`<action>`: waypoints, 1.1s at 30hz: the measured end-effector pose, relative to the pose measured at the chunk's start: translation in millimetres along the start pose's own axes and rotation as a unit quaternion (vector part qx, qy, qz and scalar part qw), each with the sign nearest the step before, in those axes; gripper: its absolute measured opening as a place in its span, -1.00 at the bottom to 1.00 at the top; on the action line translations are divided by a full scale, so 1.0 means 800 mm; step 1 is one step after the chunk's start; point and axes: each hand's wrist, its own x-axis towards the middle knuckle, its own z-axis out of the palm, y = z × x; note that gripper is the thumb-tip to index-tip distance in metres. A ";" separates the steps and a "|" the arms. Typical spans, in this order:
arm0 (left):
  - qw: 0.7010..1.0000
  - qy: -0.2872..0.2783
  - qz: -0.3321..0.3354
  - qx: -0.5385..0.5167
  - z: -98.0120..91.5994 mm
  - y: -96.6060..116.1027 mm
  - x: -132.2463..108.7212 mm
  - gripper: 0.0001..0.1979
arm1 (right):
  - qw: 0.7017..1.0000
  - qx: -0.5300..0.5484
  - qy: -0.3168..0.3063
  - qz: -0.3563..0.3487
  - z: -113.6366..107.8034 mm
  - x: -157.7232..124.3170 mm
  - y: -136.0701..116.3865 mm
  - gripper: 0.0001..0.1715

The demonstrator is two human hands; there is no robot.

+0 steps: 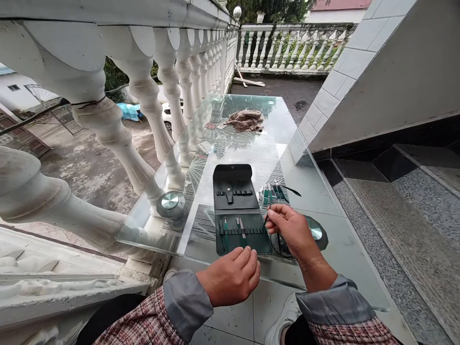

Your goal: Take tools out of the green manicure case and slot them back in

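Observation:
A dark green manicure case (237, 207) lies unfolded on the glass table. Elastic loops in its lower half hold several slim tools, among them a green-handled tool (225, 235) and a flat metal tool (242, 228). My right hand (290, 231) pinches a thin, dark green manicure tool (267, 219) by the case's right edge; its exact kind is unclear. My left hand (232, 275) is closed at the case's lower edge, its fingertips curled together, and whatever they grip is hidden. Beyond my right hand lie green nail clippers (266, 194) with other small tools.
The glass table (305, 187) has round metal-capped supports (171, 203). A crumpled brown cloth (245, 120) lies at its far end, and a small card (205, 147) is on the left. White balusters (118, 129) line the left side; stone steps (402, 211) rise on the right.

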 end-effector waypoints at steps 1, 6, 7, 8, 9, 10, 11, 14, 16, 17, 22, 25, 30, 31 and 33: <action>1.000 0.003 0.000 -0.001 -0.001 0.000 0.000 -0.73 | 1.000 -0.007 0.000 0.002 0.004 0.002 0.001 -0.62; 1.000 0.016 -0.005 -0.003 -0.003 -0.001 0.000 -0.72 | 0.999 -0.049 0.017 0.009 0.014 0.011 0.003 -0.67; 1.000 0.016 -0.005 -0.004 -0.003 -0.001 0.000 -0.72 | 0.998 -0.057 0.021 0.008 0.015 0.013 0.003 -0.68; 1.000 0.015 -0.004 -0.004 -0.003 -0.001 0.000 -0.72 | 0.997 -0.066 0.026 0.006 0.015 0.015 0.004 -0.69; 1.000 0.013 -0.003 -0.004 -0.002 -0.001 0.000 -0.72 | 0.997 -0.074 0.030 0.003 0.014 0.016 0.005 -0.70; 1.000 0.010 -0.002 -0.005 -0.002 -0.001 -0.001 -0.72 | 0.996 -0.082 0.034 0.001 0.014 0.017 0.006 -0.72; 1.000 0.008 -0.001 -0.005 -0.002 -0.001 -0.001 -0.72 | 0.995 -0.088 0.035 -0.002 0.014 0.018 0.007 -0.73; 1.000 0.003 -0.002 -0.007 -0.001 0.000 -0.001 -0.71 | 0.995 -0.093 0.037 0.003 0.014 0.021 0.008 -0.76; 1.000 0.005 -0.005 -0.008 -0.001 0.000 -0.002 -0.71 | 0.996 -0.085 0.034 0.012 0.014 0.022 0.008 -0.77; 1.000 0.006 -0.006 -0.009 0.000 0.000 -0.002 -0.71 | 0.996 -0.081 0.032 0.017 0.015 0.022 0.008 -0.76; 1.000 -0.002 -0.006 -0.006 0.001 0.002 -0.003 -0.70 | 0.996 -0.076 0.025 0.032 0.017 0.022 0.004 -0.75; 1.000 0.002 -0.010 -0.004 0.001 0.003 -0.002 -0.71 | 0.996 -0.079 0.016 0.038 0.018 0.024 0.004 -0.76; 1.000 0.014 -0.023 -0.003 0.002 0.004 -0.002 -0.73 | 0.996 -0.087 -0.004 0.028 0.018 0.027 0.007 -0.64; 1.000 0.017 -0.025 -0.004 0.002 0.005 -0.002 -0.74 | 0.995 -0.096 -0.015 0.017 0.018 0.027 0.008 -0.57; 0.999 0.020 -0.029 -0.005 0.003 0.005 -0.002 -0.74 | 0.990 -0.129 -0.048 -0.014 0.016 0.029 0.010 -0.48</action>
